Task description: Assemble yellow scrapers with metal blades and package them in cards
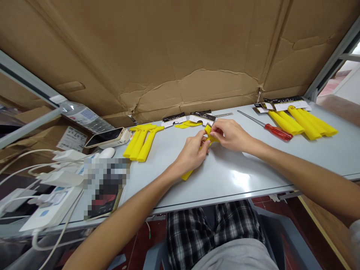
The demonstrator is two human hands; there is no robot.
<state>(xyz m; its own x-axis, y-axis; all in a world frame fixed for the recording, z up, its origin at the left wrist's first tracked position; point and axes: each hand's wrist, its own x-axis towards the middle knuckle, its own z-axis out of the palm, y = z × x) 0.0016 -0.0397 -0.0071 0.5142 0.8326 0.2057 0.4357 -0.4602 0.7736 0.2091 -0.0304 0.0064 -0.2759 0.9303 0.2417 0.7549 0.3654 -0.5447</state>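
My left hand (193, 150) is closed around a yellow T-shaped plastic handle (187, 175), whose lower end sticks out below the palm. The fingers of my right hand (229, 134) pinch the crosspiece of this handle, close to my left fingertips. What lies between the right fingers is partly hidden. Left of my hands, several similar yellow T-shaped handles (145, 144) lie side by side. Just behind my hands are black-and-white header cards (201, 118) and flat yellow pieces (188, 124). A thin metal blade (224, 114) lies beyond my right hand.
On the right are a screwdriver with a red handle (278, 132) and several yellow handles with cards (305, 122). At left stand a power strip (53, 206) with cables, a phone (105, 137), a white mouse (107, 153) and a plastic bottle (84, 115). Cardboard (180, 48) walls the back.
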